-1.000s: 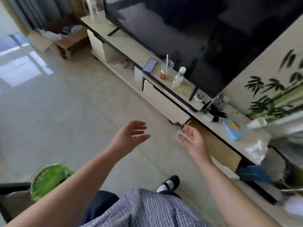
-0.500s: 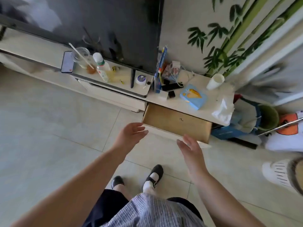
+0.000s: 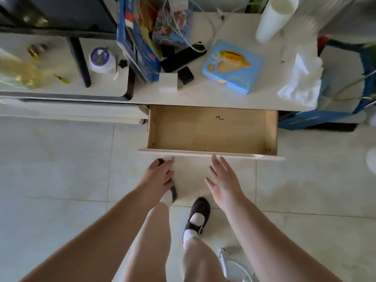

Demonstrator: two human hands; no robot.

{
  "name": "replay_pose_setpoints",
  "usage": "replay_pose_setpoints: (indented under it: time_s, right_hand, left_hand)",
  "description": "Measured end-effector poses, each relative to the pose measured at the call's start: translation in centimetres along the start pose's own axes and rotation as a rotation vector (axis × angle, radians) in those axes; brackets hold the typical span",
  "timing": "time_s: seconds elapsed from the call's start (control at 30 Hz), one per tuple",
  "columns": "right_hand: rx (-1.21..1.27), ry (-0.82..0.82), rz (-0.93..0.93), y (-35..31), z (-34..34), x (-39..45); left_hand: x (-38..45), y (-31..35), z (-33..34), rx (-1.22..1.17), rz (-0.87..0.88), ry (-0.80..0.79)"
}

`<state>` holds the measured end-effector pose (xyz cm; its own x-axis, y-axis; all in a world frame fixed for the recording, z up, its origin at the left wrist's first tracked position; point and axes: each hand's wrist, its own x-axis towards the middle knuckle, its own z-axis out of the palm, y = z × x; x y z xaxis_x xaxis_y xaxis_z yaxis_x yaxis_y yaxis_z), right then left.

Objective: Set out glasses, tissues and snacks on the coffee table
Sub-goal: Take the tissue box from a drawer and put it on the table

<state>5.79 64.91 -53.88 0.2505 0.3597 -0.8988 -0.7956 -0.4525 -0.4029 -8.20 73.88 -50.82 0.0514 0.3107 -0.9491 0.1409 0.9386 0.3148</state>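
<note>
Left hand (image 3: 159, 173) covers most of one black shoe (image 3: 173, 193) beneath it. Beyond hands: white cup stack (image 3: 273, 18) cut by top edge, yellow bottle (image 3: 18, 73) at far left smeared, cut by left edge. Snack bags (image 3: 154, 23) beyond left hand: print unreadable.

Blue snack box (image 3: 233, 67) lying flat.

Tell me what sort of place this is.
Probably a home living room: a low TV cabinet with an open drawer, a snack box among clutter on top, and tiled floor.
</note>
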Motion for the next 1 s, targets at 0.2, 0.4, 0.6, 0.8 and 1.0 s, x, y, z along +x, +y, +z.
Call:
replay_pose_setpoints:
  time_s: [0.2,0.4,0.6,0.8,1.0]
  right_hand:
    - [-0.001,0.043,0.113,2.6,-0.1,7.6]
    - [0.159,0.160,0.157,1.8,1.0,10.1]
    - [0.205,0.243,0.203,0.5,2.8,11.0]
    - [0.186,0.220,0.148,-2.0,3.9,12.4]
    - [0.114,0.162,0.084,-6.1,5.9,14.4]
  left_hand:
    - [8.6,-0.7,2.1,-0.152,-0.160,0.038]
    - [12.6,-0.9,2.1,-0.146,-0.185,0.062]
    - [13.8,0.5,2.1,-0.143,-0.149,0.075]
    - [14.5,2.9,3.1,-0.094,-0.094,0.005]
    - [16.0,7.1,4.7,-0.060,-0.029,-0.022]
